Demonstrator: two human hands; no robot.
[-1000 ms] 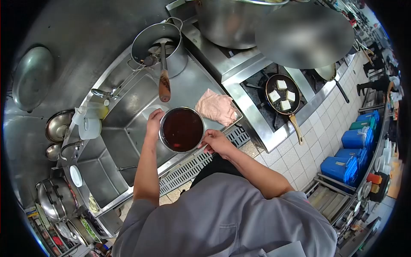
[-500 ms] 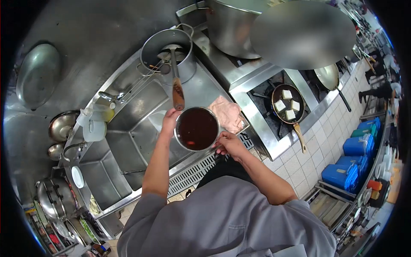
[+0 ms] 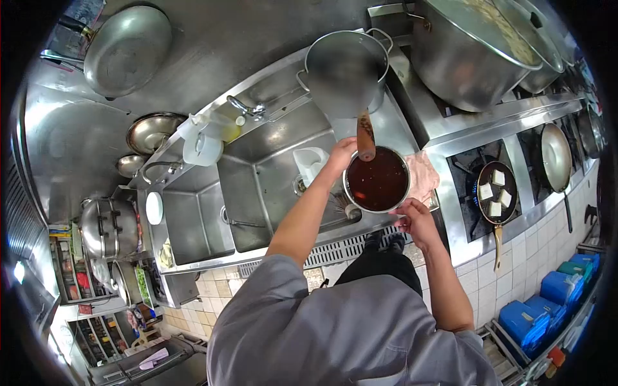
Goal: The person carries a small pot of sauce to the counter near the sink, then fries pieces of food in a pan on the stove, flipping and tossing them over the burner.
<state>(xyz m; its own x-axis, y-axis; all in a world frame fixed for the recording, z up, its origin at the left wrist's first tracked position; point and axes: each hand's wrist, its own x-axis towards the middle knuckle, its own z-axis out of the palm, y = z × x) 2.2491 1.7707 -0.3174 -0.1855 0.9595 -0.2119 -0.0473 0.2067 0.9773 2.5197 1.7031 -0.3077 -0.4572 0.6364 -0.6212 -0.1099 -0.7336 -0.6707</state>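
A round metal pot of dark red-brown liquid (image 3: 376, 180) is held level over the sink's front edge. My left hand (image 3: 343, 154) grips its upper left rim, fingers closed. At the lower right side my right hand (image 3: 414, 220) holds it with bent fingers. Just above the pot, the wooden handle (image 3: 365, 136) of a utensil juts out of a tall stockpot (image 3: 312, 61), whose inside is blurred. A pink cloth (image 3: 421, 178) lies right behind the pot, partly hidden by it.
To the right, a frying pan (image 3: 496, 217) with several white blocks sits on a burner, its handle pointing toward me. Another pan (image 3: 555, 157) and a big stockpot (image 3: 460, 61) stand on the stove. Left are sink basins (image 3: 193, 222) and a faucet (image 3: 246, 107).
The view has turned left, so the scene sits further right in the picture. Both hands still hold the pot, and a white container and a brush in the sink show more clearly.
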